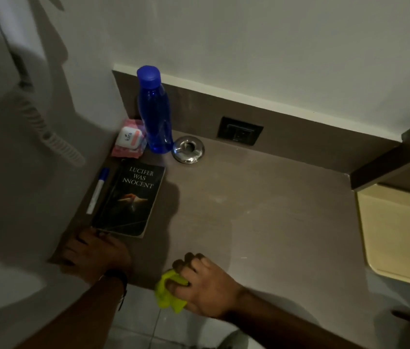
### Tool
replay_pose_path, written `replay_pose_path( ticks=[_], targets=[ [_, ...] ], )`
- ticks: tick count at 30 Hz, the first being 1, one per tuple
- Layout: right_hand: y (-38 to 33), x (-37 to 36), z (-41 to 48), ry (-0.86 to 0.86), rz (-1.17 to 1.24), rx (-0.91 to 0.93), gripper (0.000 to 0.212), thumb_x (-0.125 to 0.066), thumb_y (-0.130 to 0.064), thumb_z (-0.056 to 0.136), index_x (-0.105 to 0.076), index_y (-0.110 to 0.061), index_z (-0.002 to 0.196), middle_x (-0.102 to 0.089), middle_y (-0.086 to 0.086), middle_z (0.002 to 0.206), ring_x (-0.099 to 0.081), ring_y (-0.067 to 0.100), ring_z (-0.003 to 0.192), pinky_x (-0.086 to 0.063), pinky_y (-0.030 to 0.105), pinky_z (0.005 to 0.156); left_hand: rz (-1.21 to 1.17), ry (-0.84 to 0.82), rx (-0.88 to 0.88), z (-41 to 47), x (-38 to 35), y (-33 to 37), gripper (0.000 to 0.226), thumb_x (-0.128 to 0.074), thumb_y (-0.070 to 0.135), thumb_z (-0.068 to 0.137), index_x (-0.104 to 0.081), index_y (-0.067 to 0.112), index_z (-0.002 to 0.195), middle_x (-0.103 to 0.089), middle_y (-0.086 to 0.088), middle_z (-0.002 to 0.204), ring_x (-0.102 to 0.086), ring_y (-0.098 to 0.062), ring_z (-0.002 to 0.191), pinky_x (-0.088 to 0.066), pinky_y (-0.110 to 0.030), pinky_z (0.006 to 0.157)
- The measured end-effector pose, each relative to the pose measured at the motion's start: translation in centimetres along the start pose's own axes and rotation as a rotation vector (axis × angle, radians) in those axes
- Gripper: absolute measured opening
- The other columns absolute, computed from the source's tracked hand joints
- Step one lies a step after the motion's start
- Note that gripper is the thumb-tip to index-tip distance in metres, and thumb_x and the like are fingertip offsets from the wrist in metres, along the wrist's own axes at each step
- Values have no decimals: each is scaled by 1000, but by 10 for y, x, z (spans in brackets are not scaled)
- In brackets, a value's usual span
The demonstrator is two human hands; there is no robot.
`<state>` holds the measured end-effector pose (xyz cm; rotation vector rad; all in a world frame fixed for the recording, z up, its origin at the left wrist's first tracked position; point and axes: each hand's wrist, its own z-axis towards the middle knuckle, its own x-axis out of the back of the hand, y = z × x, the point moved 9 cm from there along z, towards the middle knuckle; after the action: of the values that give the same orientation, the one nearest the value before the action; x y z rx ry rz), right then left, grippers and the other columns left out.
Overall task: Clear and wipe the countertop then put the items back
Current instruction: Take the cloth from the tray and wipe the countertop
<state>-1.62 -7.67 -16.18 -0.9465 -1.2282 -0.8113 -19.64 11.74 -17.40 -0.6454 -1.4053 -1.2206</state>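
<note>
On the brown countertop (262, 210), along its left side, lie a black book (131, 200), a white pen with a blue cap (97, 190) and a pink wipes pack (129, 139). Behind them stand a blue water bottle (154, 109) and a round metal ashtray (188, 149). My left hand (93, 253) rests flat on the counter's front left corner, its fingertips touching the book's near edge. My right hand (204, 283) is closed around a crumpled yellow-green cloth (170, 290) and presses it on the counter's front edge.
A black wall socket (239, 131) sits in the brown backsplash. A coiled phone cord (55, 137) hangs on the left wall. A pale yellow panel (400, 235) under a dark shelf borders the counter's right side. Tiled floor shows below.
</note>
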Motion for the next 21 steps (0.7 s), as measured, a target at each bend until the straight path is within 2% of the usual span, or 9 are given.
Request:
replay_pose_path(
  ticks=[2, 3, 6, 9, 13, 15, 19, 21],
  targets=[
    [22, 1, 1, 5, -14, 40, 39, -44, -48, 106, -51, -32, 141, -53, 14, 141, -56, 35, 110, -47, 46, 93, -5, 36, 7, 1, 4, 1, 51, -9, 41, 106, -45, 5, 110, -47, -24, 121, -44, -39, 116, -37, -52, 98],
    [43, 6, 3, 33, -24, 6, 38, -47, -49, 105, -54, -34, 139, -56, 13, 140, -59, 34, 108, -49, 45, 91, 12, 42, 9, 1, 4, 0, 49, -11, 41, 106, -45, 6, 109, -46, -23, 120, -45, -39, 114, -37, -51, 96],
    [132, 27, 17, 100, -38, -223, 47, -54, -51, 94, -64, -37, 138, -62, 11, 134, -62, 32, 104, -52, 41, 88, 61, 66, 2, 2, 3, -1, 37, -21, 37, 105, -45, 9, 102, -47, -21, 112, -48, -37, 108, -35, -47, 90],
    [220, 45, 33, 74, -52, -485, 53, -53, -52, 92, -61, -37, 142, -59, 8, 136, -56, 32, 109, -49, 43, 93, 88, 88, -12, 1, 3, 0, 37, -19, 36, 103, -44, 9, 101, -47, -22, 108, -49, -37, 103, -39, -48, 91],
    [309, 69, 43, 95, -139, -797, 49, -55, -45, 91, -61, -35, 139, -56, 9, 131, -53, 32, 113, -49, 41, 92, 106, 53, -38, 3, -5, -5, 32, -29, 34, 101, -43, 5, 102, -48, -24, 108, -50, -40, 101, -42, -53, 93],
    [335, 80, 44, 93, -212, -886, 46, -54, -42, 92, -62, -31, 136, -55, 11, 125, -53, 34, 112, -48, 42, 88, 90, 31, -36, 1, -3, -4, 36, -26, 35, 99, -43, 4, 103, -47, -25, 109, -48, -40, 103, -40, -54, 95],
    [344, 86, 45, 29, -317, -893, 43, -57, -40, 93, -63, -27, 133, -57, 12, 121, -53, 35, 111, -47, 43, 86, 112, 11, -48, 4, -4, -2, 34, -29, 33, 103, -43, 2, 106, -47, -26, 112, -47, -41, 108, -38, -54, 98],
    [343, 88, 38, 24, -310, -936, 44, -60, -38, 90, -64, -26, 132, -57, 13, 120, -54, 36, 110, -47, 44, 87, 83, 30, -9, 5, -1, -4, 38, -23, 34, 105, -44, 3, 105, -47, -25, 112, -47, -40, 109, -36, -52, 98]
  ],
)
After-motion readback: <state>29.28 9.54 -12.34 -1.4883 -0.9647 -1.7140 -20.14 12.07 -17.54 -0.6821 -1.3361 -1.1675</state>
